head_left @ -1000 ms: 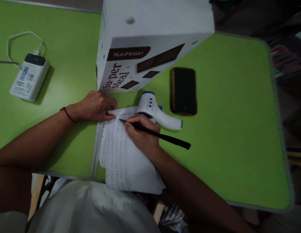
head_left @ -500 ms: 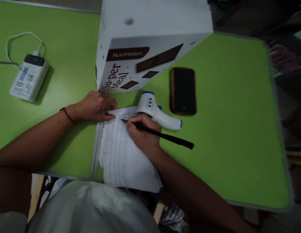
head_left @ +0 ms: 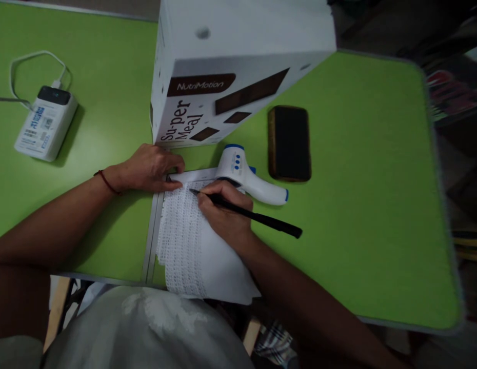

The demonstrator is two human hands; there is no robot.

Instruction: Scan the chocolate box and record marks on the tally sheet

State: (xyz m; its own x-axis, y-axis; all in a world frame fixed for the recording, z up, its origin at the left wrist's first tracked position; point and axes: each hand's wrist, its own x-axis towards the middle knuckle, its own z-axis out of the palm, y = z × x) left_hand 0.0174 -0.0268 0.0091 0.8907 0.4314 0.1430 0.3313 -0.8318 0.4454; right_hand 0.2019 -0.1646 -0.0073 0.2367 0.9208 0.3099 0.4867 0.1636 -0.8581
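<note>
Two hands, right hand (head_left: 223,215) gripping pen (head_left: 257,218), paper (head_left: 184,236)

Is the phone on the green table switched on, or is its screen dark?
Dark. The phone lies flat, screen up, beside the thermometer, and its glass shows plain black.

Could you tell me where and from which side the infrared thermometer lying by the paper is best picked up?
Probably by its handle, the long white limb of the infrared thermometer that lies flat and points right, ending around. Come from above and from the right: the right hand with the pen crowds the head end, and the phone lies just beyond.
</note>
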